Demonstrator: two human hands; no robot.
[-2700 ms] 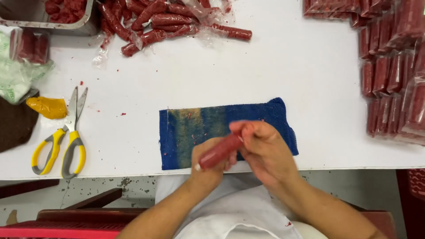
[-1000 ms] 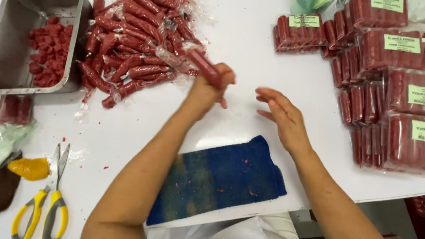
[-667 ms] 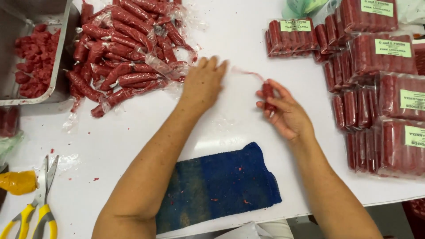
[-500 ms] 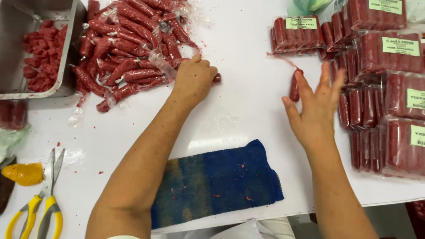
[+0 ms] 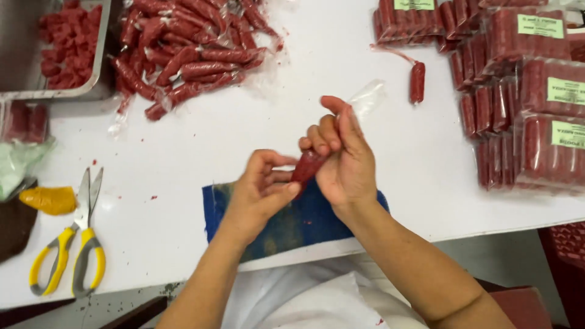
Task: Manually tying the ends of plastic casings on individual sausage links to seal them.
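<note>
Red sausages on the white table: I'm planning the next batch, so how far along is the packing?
Done: sealed labelled packs of red sausages stacked at right, one loose wrapped sausage beside them. In hand: left hand and right hand hold a red sausage over the blue cloth. Left: a pile of loose red sausages.

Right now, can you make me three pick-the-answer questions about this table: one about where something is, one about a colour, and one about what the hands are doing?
1. Where do the scissors lie?
A. on the table's left side
B. on the cloth
C. in the tray

2. What colour is the cloth?
A. green
B. blue
C. white

3. What do the hands hold?
A. scissors
B. nothing
C. one red sausage

Answers:
1 A, they lie near the left edge, apart from the cloth and the tray.
2 B, it is blue with faded patches.
3 C, the left hand and right hand both grip it above the cloth.
</note>
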